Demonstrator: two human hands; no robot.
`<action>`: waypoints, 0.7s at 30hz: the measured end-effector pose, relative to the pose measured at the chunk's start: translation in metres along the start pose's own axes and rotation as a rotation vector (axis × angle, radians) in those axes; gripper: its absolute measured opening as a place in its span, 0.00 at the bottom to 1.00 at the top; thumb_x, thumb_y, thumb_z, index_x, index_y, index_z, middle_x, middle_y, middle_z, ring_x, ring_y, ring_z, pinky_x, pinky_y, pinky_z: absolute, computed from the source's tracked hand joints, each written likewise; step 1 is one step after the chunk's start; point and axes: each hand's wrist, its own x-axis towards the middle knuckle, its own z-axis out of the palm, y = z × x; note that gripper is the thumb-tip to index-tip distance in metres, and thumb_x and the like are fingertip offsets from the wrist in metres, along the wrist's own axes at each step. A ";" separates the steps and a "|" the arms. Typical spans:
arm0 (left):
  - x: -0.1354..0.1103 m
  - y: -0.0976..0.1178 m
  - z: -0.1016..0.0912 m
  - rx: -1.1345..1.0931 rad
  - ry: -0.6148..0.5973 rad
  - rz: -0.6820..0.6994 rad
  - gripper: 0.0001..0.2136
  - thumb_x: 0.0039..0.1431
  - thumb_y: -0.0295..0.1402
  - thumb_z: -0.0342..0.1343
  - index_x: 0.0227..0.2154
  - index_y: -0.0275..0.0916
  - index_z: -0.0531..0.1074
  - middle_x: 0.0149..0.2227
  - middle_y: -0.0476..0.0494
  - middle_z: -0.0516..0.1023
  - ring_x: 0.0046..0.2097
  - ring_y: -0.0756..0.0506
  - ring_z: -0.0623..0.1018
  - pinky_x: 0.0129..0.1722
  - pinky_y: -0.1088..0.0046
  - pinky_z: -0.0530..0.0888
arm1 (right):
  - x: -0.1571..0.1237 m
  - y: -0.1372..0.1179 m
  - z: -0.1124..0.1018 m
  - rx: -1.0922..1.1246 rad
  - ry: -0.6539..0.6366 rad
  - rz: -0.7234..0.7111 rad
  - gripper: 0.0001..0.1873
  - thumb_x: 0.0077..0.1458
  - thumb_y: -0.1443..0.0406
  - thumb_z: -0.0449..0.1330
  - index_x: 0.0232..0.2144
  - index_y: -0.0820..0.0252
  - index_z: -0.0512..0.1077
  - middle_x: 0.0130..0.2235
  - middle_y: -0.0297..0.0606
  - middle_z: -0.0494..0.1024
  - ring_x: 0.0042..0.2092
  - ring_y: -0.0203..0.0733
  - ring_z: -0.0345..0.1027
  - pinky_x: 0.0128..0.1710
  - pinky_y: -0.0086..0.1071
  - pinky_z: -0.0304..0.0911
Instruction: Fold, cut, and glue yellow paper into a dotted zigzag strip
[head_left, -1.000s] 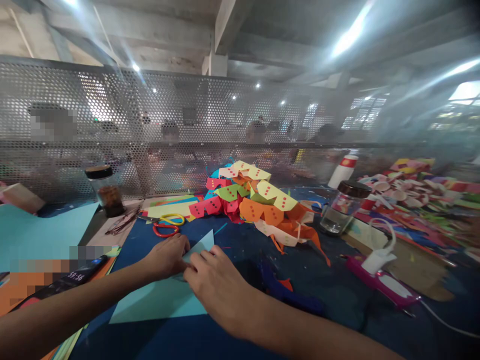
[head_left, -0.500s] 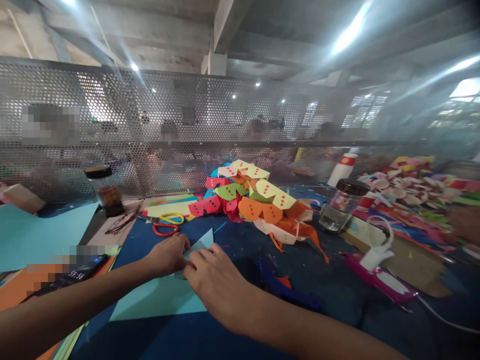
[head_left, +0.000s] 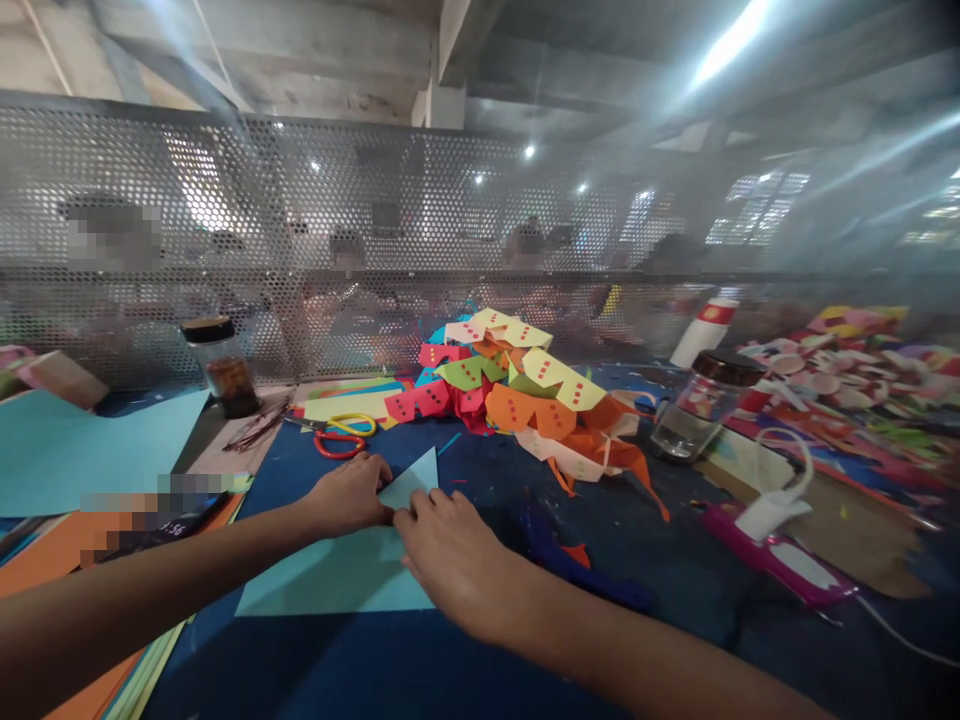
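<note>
A light blue sheet of paper (head_left: 330,580) lies on the dark blue table top in front of me. At its far end stands a pointed, folded-looking part (head_left: 414,478). My left hand (head_left: 351,492) is on the left side of that part, fingers curled and closed on the paper. From the right, my right hand (head_left: 450,560) presses bent fingers on the same part, its fingertips close to my left hand. My hands hide the paper between them. Just beyond my left hand rest scissors (head_left: 345,438) with one yellow and one red handle.
Colourful cut-paper shapes (head_left: 540,390) are piled beyond my hands. Jars stand left (head_left: 223,370) and right (head_left: 697,405). A magenta power strip (head_left: 780,560) with a cable lies right. Paper stacks and a phone (head_left: 180,520) lie left. A perforated metal screen (head_left: 420,220) backs the table.
The view has shifted a little, so the table things sit slightly farther right and higher. Both hands stay on the light blue paper, the fingers barely moved.
</note>
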 end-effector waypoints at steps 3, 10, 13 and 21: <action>0.006 -0.005 0.001 -0.056 -0.010 0.000 0.23 0.39 0.37 0.63 0.42 0.35 0.74 0.43 0.36 0.77 0.45 0.37 0.78 0.44 0.65 0.73 | 0.000 0.000 0.002 0.013 -0.025 0.002 0.13 0.58 0.68 0.61 0.46 0.67 0.70 0.42 0.50 0.76 0.43 0.55 0.71 0.39 0.47 0.68; 0.016 -0.013 0.001 -0.189 -0.096 0.012 0.23 0.42 0.35 0.65 0.45 0.35 0.74 0.40 0.44 0.79 0.43 0.42 0.78 0.41 0.68 0.73 | 0.006 0.002 0.010 0.009 0.012 -0.021 0.12 0.57 0.70 0.61 0.44 0.67 0.71 0.40 0.49 0.78 0.42 0.54 0.72 0.39 0.48 0.67; 0.017 -0.014 -0.001 -0.240 -0.145 0.014 0.20 0.47 0.34 0.66 0.44 0.35 0.74 0.40 0.44 0.78 0.44 0.43 0.77 0.44 0.66 0.73 | 0.007 0.002 0.010 0.003 0.006 -0.026 0.12 0.56 0.70 0.61 0.44 0.67 0.71 0.40 0.49 0.79 0.42 0.54 0.73 0.40 0.47 0.67; 0.022 -0.010 -0.010 -0.313 -0.255 -0.030 0.12 0.64 0.35 0.57 0.47 0.35 0.71 0.44 0.42 0.76 0.40 0.45 0.78 0.40 0.63 0.78 | 0.006 0.001 -0.001 -0.041 -0.035 -0.034 0.14 0.50 0.73 0.64 0.42 0.68 0.72 0.39 0.48 0.79 0.40 0.51 0.74 0.40 0.45 0.66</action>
